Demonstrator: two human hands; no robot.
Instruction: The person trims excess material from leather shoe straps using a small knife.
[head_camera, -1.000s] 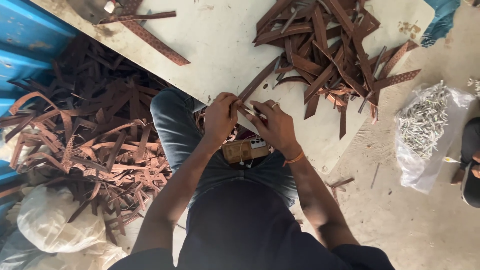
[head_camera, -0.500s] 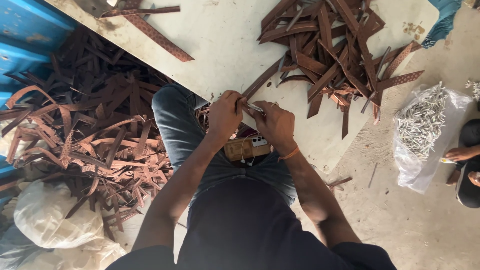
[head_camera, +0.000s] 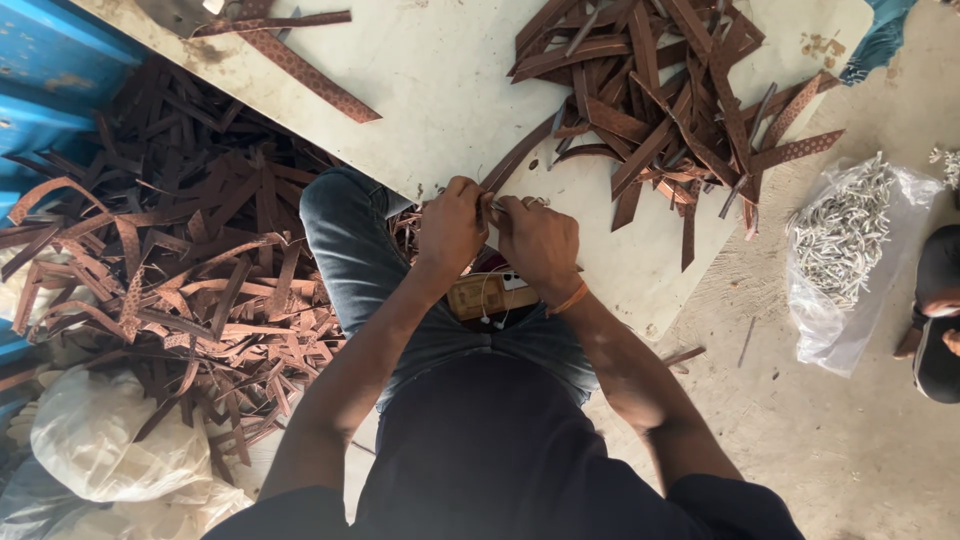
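Observation:
My left hand (head_camera: 452, 226) and my right hand (head_camera: 540, 240) are closed together on the near end of a long brown leather strap (head_camera: 520, 158) at the front edge of a pale board (head_camera: 430, 90). A small metal piece shows between my fingers where the two hands meet. The strap runs up and to the right toward a pile of brown straps (head_camera: 670, 110) on the board. My right wrist wears an orange band. A small box with a white cord (head_camera: 490, 296) lies on my lap under the hands.
A big heap of brown straps (head_camera: 170, 280) covers the floor at left, by a blue crate (head_camera: 50, 90). White sacks (head_camera: 110, 450) sit at lower left. A clear bag of small metal parts (head_camera: 840, 240) lies at right, next to another person's leg (head_camera: 935, 320).
Both hands stay together on the strap end, with only small finger shifts. The view has drifted slightly.

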